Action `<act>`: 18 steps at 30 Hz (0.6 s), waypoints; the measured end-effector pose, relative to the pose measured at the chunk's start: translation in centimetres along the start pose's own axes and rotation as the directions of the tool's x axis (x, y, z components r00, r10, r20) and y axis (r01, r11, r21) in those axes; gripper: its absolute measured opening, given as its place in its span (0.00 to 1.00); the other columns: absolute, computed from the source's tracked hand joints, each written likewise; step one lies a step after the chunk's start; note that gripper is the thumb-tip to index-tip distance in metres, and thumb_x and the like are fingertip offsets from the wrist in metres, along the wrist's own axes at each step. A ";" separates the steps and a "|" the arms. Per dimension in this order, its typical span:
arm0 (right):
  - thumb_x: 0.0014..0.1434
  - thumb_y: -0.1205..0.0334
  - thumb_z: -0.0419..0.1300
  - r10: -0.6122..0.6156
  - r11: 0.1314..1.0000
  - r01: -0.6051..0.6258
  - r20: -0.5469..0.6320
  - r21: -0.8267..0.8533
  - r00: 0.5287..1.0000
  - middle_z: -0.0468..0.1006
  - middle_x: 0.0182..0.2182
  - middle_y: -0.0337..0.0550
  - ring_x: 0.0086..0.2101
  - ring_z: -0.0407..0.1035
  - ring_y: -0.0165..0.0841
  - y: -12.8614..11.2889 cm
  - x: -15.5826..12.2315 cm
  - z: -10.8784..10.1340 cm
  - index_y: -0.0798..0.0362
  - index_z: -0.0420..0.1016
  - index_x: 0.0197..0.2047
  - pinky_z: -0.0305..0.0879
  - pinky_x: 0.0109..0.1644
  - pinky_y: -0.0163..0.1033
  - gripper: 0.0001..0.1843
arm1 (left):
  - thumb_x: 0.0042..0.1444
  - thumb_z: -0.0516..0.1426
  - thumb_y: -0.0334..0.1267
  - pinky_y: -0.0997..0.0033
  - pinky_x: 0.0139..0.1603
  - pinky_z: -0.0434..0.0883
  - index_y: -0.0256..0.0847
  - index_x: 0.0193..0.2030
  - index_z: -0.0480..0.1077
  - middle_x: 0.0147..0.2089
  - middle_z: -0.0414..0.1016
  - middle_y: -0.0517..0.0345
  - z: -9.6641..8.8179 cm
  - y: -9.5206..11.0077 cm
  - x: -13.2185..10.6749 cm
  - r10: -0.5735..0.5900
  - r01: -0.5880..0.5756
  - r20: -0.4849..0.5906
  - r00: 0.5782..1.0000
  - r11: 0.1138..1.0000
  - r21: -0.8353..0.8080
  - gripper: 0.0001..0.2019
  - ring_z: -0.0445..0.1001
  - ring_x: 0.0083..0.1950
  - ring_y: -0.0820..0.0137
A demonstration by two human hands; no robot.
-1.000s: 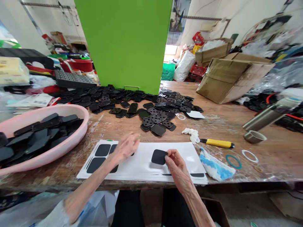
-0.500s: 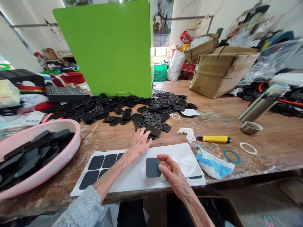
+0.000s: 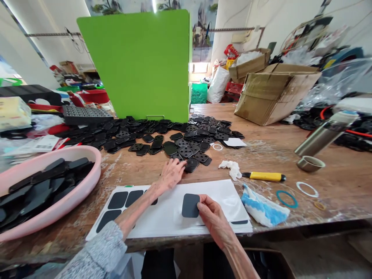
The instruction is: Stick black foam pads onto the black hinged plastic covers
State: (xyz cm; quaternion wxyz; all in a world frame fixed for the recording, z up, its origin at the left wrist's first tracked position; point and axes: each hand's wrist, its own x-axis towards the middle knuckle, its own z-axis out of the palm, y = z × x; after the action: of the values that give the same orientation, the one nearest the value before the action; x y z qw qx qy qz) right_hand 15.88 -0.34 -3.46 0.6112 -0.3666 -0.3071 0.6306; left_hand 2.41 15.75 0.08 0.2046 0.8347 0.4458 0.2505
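My right hand (image 3: 213, 215) pinches a dark grey rounded-square sticker (image 3: 190, 205) by its right edge, above a white sheet (image 3: 162, 221). My left hand (image 3: 171, 173) reaches forward to the near edge of a heap of black plastic plates (image 3: 186, 149). Its fingers are stretched and a little bent, with the tips against the plates; nothing shows in them. Just right of these fingertips lies a black plate (image 3: 192, 165) with a ringed pattern. More dark stickers (image 3: 117, 200) sit in rows on the sheet's left part, some hidden under my left forearm.
A pink basin (image 3: 94, 170) of black plates stands at left. A green board (image 3: 139, 66) rises behind the heap. To the right lie crumpled tissue (image 3: 231, 169), a yellow cutter (image 3: 267, 176), a blue-white cloth (image 3: 263, 205), rings, a steel flask (image 3: 324, 133), a cup (image 3: 310, 164) and a cardboard box (image 3: 276, 95).
By my left fingertips, a plate with a smooth face showed before; a ringed one shows there now. The right hand still holds the sticker, nearly unmoved. The whole view has shifted slightly.
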 end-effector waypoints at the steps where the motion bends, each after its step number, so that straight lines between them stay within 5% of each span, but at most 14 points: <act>1: 0.49 0.50 0.69 -0.004 1.000 0.004 -0.006 -0.006 1.000 0.71 0.30 0.38 0.32 0.63 0.31 0.0 0.0 0.0 0.51 0.72 0.32 0.60 0.40 0.34 0.16 | 0.60 0.50 0.37 0.51 0.60 0.61 0.40 0.49 0.72 0.47 0.73 0.47 -0.9 -0.1 -0.2 -0.044 0.042 -0.029 0.999 0.997 -0.072 0.14 0.68 0.53 0.56; 6: 0.50 0.50 0.69 -0.055 0.998 0.055 -0.021 0.018 0.998 0.74 0.40 0.40 0.41 0.66 0.33 -0.1 0.1 -0.1 0.49 0.73 0.34 0.62 0.49 0.38 0.15 | 0.66 0.37 0.47 0.60 0.40 0.74 0.32 0.53 0.67 0.37 0.76 0.46 -5.6 0.0 -3.2 -0.318 0.260 -0.049 0.947 0.844 -0.469 0.26 0.76 0.37 0.61; 7: 0.51 0.50 0.68 -0.071 0.997 0.072 -0.024 0.040 0.997 0.74 0.40 0.40 0.41 0.67 0.33 -0.1 0.1 -0.1 0.48 0.72 0.35 0.62 0.50 0.39 0.14 | 0.66 0.36 0.48 0.61 0.37 0.74 0.31 0.51 0.68 0.35 0.76 0.45 -6.2 0.2 -4.3 -0.402 0.329 0.017 0.916 0.724 -0.606 0.27 0.76 0.35 0.61; 9: 0.53 0.51 0.67 -0.095 0.995 0.096 -0.037 0.039 0.995 0.74 0.38 0.38 0.40 0.67 0.33 -0.2 -0.2 0.1 0.46 0.71 0.37 0.64 0.48 0.40 0.12 | 0.67 0.37 0.49 0.60 0.35 0.75 0.30 0.45 0.71 0.32 0.76 0.44 -6.6 0.9 -6.8 -0.528 0.424 0.220 0.820 0.303 -0.853 0.28 0.77 0.33 0.62; 11: 0.55 0.52 0.66 -0.107 0.992 0.104 -0.049 -0.067 0.993 0.72 0.34 0.38 0.37 0.66 0.32 -0.6 -0.8 0.2 0.46 0.71 0.39 0.65 0.43 0.38 0.12 | 0.66 0.40 0.50 0.58 0.37 0.76 0.31 0.41 0.72 0.32 0.77 0.44 -6.3 1.8 -9.0 -0.544 0.384 0.387 0.744 -0.126 -0.915 0.27 0.77 0.33 0.61; 12: 0.55 0.53 0.66 -0.108 0.983 0.099 -0.045 -0.153 0.993 0.71 0.34 0.38 0.35 0.66 0.32 -0.9 -1.2 0.3 0.46 0.71 0.40 0.64 0.41 0.37 0.12 | 0.66 0.41 0.50 0.57 0.38 0.76 0.32 0.40 0.73 0.33 0.77 0.45 -5.9 2.3 -9.9 -0.533 0.347 0.419 0.735 -0.235 -0.908 0.26 0.78 0.34 0.61; 15: 0.53 0.53 0.67 -0.090 0.926 0.074 -0.028 -0.371 0.996 0.69 0.35 0.39 0.33 0.64 0.31 -2.0 -2.7 0.6 0.46 0.70 0.48 0.63 0.37 0.36 0.20 | 0.66 0.43 0.49 0.56 0.41 0.75 0.33 0.40 0.74 0.32 0.77 0.47 -4.6 3.3 -11.9 -0.480 0.317 0.468 0.742 -0.364 -0.876 0.24 0.78 0.34 0.62; 18: 0.54 0.52 0.66 -0.043 0.880 0.031 -0.015 -0.475 0.999 0.70 0.38 0.42 0.37 0.65 0.33 -2.9 -4.2 0.8 0.48 0.71 0.40 0.63 0.39 0.37 0.14 | 0.66 0.44 0.49 0.59 0.41 0.75 0.33 0.38 0.75 0.31 0.77 0.47 -3.7 3.9 -13.0 -0.440 0.351 0.528 0.726 -0.422 -0.836 0.25 0.77 0.33 0.64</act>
State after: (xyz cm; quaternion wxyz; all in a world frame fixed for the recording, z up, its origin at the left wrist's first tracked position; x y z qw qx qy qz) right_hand 16.68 -4.30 -0.22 0.5188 -0.5070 -0.4511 0.5199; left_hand -3.50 3.20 2.11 0.8221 0.1210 0.3629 0.4216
